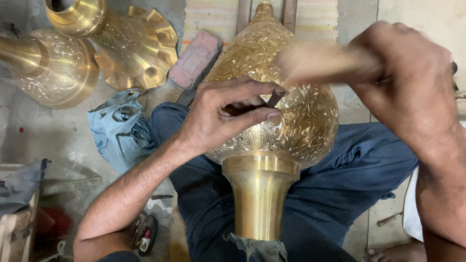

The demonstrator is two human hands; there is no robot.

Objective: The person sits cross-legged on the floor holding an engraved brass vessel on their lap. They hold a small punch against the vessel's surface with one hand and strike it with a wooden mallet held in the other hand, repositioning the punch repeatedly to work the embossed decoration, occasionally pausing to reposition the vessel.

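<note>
Arching over the brass vase [291, 111], the left hand [218, 119] pinches a small tool [274, 98]; the right hand [412, 82] grips a blurred wooden handle [325, 63].

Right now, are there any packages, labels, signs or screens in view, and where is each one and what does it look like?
No signs or screens in view.
Small flat packet or tin: on the floor under the left forearm, dark with a pale printed patch; too small to tell more.
Crumpled blue plastic bag: on the floor left of the brass vase, which the left hand steadies.
</note>
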